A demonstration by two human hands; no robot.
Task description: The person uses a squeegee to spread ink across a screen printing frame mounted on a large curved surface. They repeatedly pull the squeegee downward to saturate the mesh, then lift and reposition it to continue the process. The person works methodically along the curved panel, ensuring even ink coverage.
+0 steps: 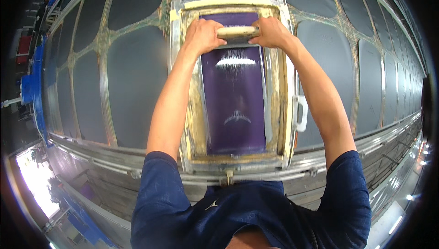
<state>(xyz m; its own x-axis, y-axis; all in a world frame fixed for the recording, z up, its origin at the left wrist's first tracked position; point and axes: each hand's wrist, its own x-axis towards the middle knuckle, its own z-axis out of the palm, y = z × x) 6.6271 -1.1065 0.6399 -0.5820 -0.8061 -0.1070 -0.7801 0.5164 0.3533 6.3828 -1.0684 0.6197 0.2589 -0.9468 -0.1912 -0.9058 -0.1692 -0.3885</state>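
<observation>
A screen-printing frame (286,112) with yellowed borders and a purple middle (233,93) lies in front of me; pale marks show on the purple. Both arms reach to its far end, where a squeegee (238,33) with a pale handle and metal lower part lies crosswise. My left hand (202,36) grips the squeegee's left end, fingers curled over it. My right hand (270,33) grips its right end in the same way. A white side handle (300,112) sits on the frame's right edge, beside my right forearm.
A long table carries rows of dark grey panels (137,84) with multicoloured streaks between them. Metal rails (109,161) run along the near edge, below the frame. Blue machine parts (32,89) stand at the far left.
</observation>
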